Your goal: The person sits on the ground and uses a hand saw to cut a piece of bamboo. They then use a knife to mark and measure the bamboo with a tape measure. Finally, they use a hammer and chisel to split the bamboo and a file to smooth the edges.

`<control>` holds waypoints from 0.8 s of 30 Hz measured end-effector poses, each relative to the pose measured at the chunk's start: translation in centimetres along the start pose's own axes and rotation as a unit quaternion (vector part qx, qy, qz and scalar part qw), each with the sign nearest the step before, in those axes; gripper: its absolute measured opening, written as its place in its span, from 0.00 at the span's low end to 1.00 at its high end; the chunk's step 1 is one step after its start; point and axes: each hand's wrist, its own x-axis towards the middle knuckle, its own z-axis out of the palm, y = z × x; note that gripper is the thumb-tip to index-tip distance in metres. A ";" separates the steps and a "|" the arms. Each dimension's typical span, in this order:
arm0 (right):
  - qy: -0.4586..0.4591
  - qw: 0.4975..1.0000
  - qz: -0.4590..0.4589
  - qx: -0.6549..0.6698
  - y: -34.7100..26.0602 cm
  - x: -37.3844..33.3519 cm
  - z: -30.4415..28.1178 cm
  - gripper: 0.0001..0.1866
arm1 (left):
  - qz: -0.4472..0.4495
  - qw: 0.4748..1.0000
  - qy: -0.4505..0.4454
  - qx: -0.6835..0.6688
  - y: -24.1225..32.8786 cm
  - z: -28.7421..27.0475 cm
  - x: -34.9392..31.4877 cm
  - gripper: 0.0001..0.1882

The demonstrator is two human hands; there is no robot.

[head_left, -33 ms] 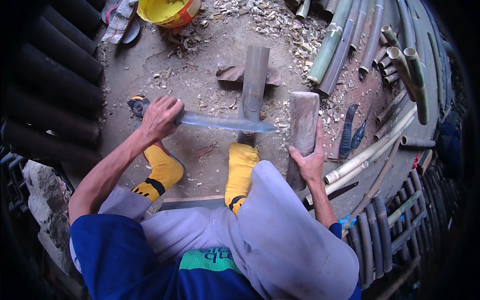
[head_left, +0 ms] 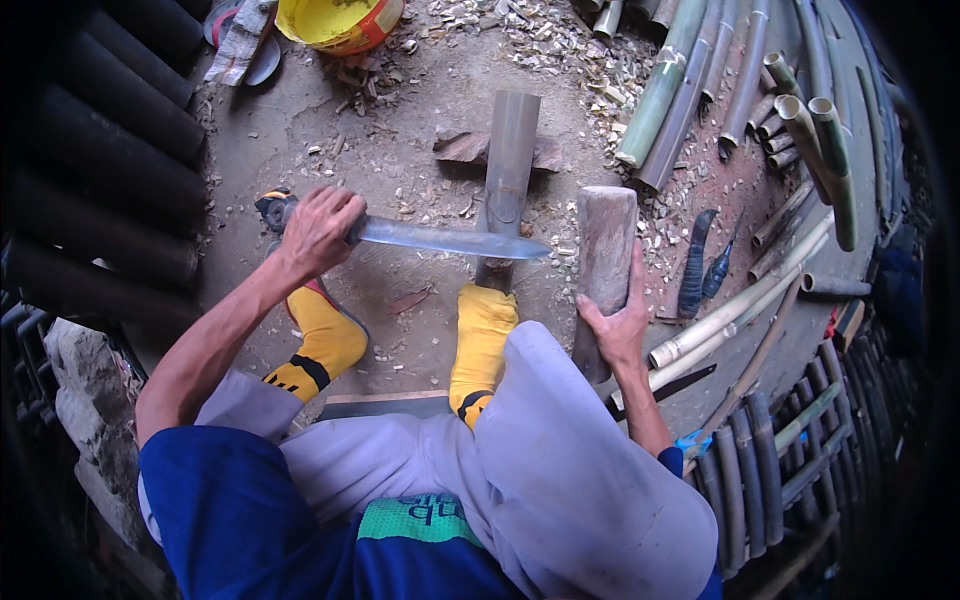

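Observation:
In my left hand (head_left: 318, 232) I grip the handle of a long knife (head_left: 440, 238) with a broad straight blade. Its blade points right and passes above a grey-brown bamboo tube (head_left: 511, 140); I cannot tell whether they touch. The tube's far part rests across a rough reddish-brown slab (head_left: 461, 149). My foot in a yellow sock (head_left: 483, 335) is at the tube's near end. My right hand (head_left: 620, 325) is wrapped round the lower part of a thick wooden block (head_left: 606, 235), thumb on its near side, to the right of the tube.
Wood chips (head_left: 540, 40) litter the ground. A yellow bucket (head_left: 335, 25) stands at the far left, near stacked dark tubes (head_left: 110, 140). On the right lie green bamboo poles (head_left: 665, 90), a dark curved tool (head_left: 696, 265) and pale bamboo lengths (head_left: 740, 310).
The blade, blurred before, now shows sharply. My left hand and the block have shifted only very slightly.

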 end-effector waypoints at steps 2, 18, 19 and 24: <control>0.001 1.000 -0.010 -0.009 0.5 -0.4 0.2 0.53 | -0.031 0.997 -0.071 0.017 -0.6 -0.1 0.3 0.13; -0.014 0.999 -0.034 -0.040 0.4 -1.3 1.7 0.54 | -0.052 0.995 -0.090 0.013 -2.5 -1.2 0.8 0.13; -0.030 0.999 -0.022 -0.035 1.0 -1.5 2.0 0.54 | -0.039 0.995 -0.093 0.018 -2.4 -1.2 0.6 0.13; -0.057 0.997 -0.037 -0.039 1.0 -1.9 2.5 0.54 | -0.019 0.994 -0.104 0.015 -2.1 -1.7 0.3 0.12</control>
